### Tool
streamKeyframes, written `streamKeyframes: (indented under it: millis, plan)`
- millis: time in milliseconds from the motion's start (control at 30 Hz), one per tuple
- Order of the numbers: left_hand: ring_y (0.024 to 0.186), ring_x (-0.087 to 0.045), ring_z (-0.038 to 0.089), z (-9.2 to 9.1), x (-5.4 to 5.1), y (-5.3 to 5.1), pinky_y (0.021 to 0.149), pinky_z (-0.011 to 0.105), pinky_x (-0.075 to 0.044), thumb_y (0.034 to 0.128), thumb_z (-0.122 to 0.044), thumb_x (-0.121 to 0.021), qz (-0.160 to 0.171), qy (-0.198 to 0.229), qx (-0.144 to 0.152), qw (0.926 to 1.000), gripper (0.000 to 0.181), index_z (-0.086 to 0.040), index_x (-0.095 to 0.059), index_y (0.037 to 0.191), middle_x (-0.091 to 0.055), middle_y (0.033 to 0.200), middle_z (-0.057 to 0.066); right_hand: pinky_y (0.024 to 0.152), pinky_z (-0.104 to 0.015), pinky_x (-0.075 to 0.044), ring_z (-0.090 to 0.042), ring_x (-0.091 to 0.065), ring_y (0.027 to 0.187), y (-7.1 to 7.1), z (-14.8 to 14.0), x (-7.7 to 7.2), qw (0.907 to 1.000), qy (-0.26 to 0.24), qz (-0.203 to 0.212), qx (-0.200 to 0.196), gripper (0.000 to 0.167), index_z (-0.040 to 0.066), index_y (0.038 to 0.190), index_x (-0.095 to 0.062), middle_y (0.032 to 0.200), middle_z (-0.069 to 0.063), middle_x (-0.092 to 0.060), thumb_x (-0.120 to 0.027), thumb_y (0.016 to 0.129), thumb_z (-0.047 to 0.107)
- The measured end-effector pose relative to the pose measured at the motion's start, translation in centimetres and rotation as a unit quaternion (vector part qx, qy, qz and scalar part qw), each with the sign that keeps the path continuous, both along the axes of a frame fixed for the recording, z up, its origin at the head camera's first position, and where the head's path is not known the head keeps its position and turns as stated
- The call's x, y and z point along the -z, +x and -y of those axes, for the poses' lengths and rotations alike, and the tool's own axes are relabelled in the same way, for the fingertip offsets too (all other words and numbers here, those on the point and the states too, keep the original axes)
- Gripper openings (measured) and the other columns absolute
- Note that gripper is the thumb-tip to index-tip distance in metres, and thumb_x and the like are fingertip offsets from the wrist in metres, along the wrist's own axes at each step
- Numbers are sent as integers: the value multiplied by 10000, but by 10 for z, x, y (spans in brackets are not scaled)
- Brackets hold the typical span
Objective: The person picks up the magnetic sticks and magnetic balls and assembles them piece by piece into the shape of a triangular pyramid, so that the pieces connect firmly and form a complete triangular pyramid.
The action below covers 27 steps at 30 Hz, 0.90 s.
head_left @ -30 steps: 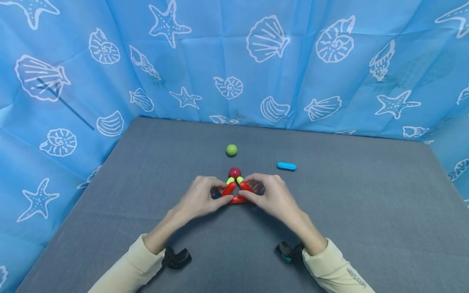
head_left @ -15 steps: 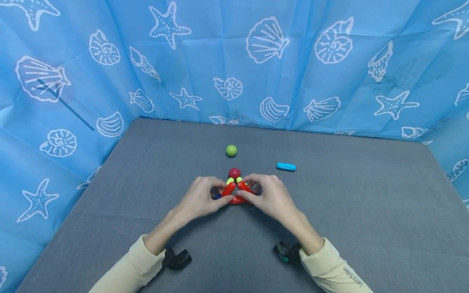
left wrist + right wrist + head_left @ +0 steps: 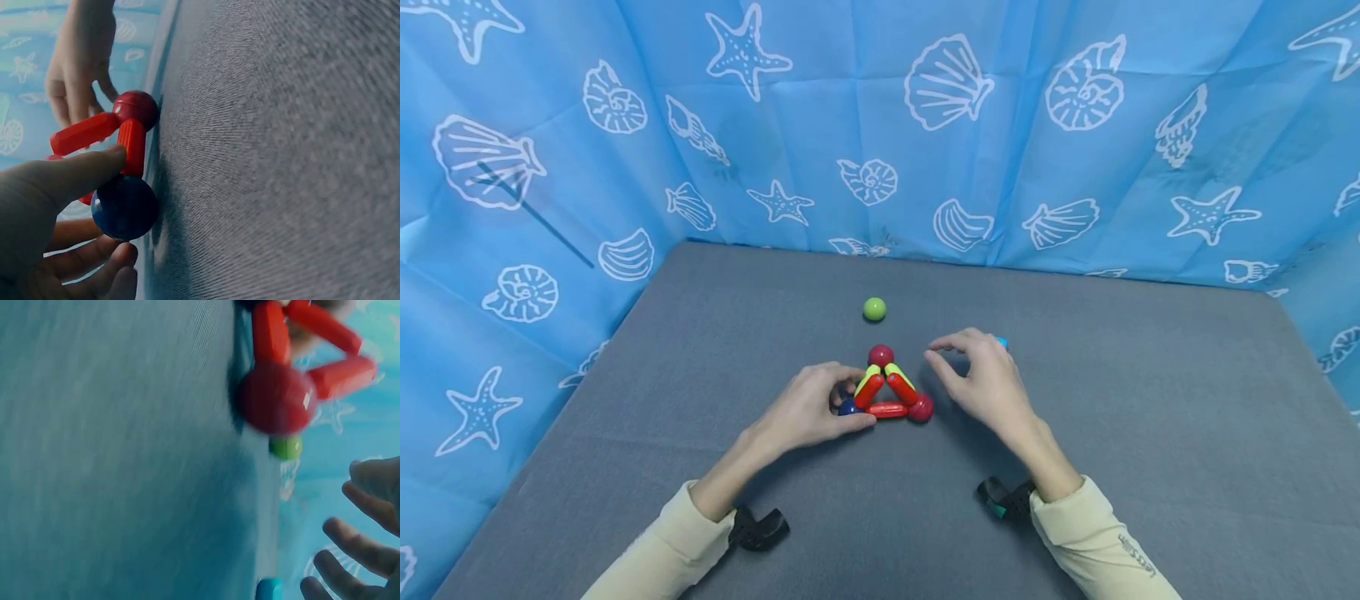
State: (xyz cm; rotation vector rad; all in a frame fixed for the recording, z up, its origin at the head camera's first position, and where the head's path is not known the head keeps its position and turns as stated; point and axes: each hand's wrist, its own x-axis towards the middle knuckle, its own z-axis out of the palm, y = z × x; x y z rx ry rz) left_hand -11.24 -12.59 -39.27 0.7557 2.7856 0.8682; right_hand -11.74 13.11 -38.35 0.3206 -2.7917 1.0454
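Observation:
A triangular frame of rods and balls sits on the grey cloth in the head view. Its near side is a red rod [image 3: 887, 410] between a dark blue ball [image 3: 848, 407] and a crimson ball [image 3: 921, 407]. Another crimson ball [image 3: 881, 356] forms the far corner, with yellow-green rods running to it. Two more red rods [image 3: 84, 133] tilt upward from the near balls, their upper ends apart. My left hand [image 3: 805, 404] holds the frame at the blue ball, thumb on the near rod. My right hand [image 3: 981, 379], fingers loosely bent, holds nothing, right of the frame.
A green ball [image 3: 874, 309] lies beyond the frame. Partly hidden behind my right hand is a light blue rod [image 3: 1002, 342]. A blue curtain [image 3: 865, 125] with shell prints borders the table's back and left side.
My right hand has let go of the frame and moved right toward the light blue rod, uncovering the right crimson ball. My left hand has stayed in place.

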Motion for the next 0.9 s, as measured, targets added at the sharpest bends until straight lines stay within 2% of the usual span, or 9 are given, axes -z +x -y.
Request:
streamKeyframes:
  millis: [167,333,433,500,600,733,833,900]
  plan:
    - [723,-523,80,2,-3,-1,628,185,-427,831,-333,-847,79,-46,107,9999,575,-72,-671,1312,-678,1017,28,968,-589,-442,-411,-541,1186,-8,-14,5,9990,295,-83,325,258,58,1158,-755,1207,-191,-674,-720,947,202]
    - [745,-513,86,8,-4,-4,632,207,-433,891,-272,-799,330,52,502,9982,514,-120,-649,1359,-676,1083,17,1050,-670,-379,-481,-426,1332,-11,-24,7,9954,803,341,395,387,35,1334,-661,1384,-239,-582,-670,973,173]
    - [794,-525,92,12,-4,-6,673,216,-454,930,-231,-759,539,112,785,9954,481,-140,-632,1385,-669,1137,16,1061,-665,-386,-496,-420,1343,-11,-29,8,9925,1047,527,342,414,13,1376,-621,1422,-249,-560,-648,986,149]
    - [842,-533,103,14,-3,-8,716,223,-461,946,-201,-738,618,155,859,9943,459,-134,-630,1387,-661,1178,24,1067,-643,-399,-498,-440,1327,-12,-31,9,9914,1144,550,302,411,-2,1375,-618,1418,-256,-565,-648,987,131]
    - [914,-532,118,16,-1,-11,766,236,-450,958,-135,-710,564,240,731,9954,428,-113,-632,1379,-639,1233,45,1055,-612,-429,-485,-480,1293,-12,-33,9,9913,1181,513,278,383,-19,1346,-636,1386,-255,-588,-653,981,98]
    - [915,-541,129,19,2,-13,753,230,-458,956,-42,-684,263,326,378,9984,463,-49,-594,1409,-615,1282,97,950,-571,-506,-447,-598,1165,-11,-34,7,9935,1012,459,228,299,-35,1251,-697,1229,-245,-666,-666,965,48]
    - [950,-574,155,21,2,-14,777,255,-523,919,-32,-720,279,264,244,9990,623,6,-479,1493,-575,1363,148,872,-549,-543,-423,-656,1078,-11,-35,5,9949,869,499,149,258,-42,1199,-724,1134,-237,-692,-676,957,32]
    - [1083,-599,215,22,1,-13,891,343,-559,897,-111,-765,508,118,264,9983,787,29,-355,1554,-502,1470,188,860,-548,-549,-419,-664,1075,-11,-35,4,9950,822,561,116,260,-48,1198,-722,1132,-241,-689,-681,955,36]
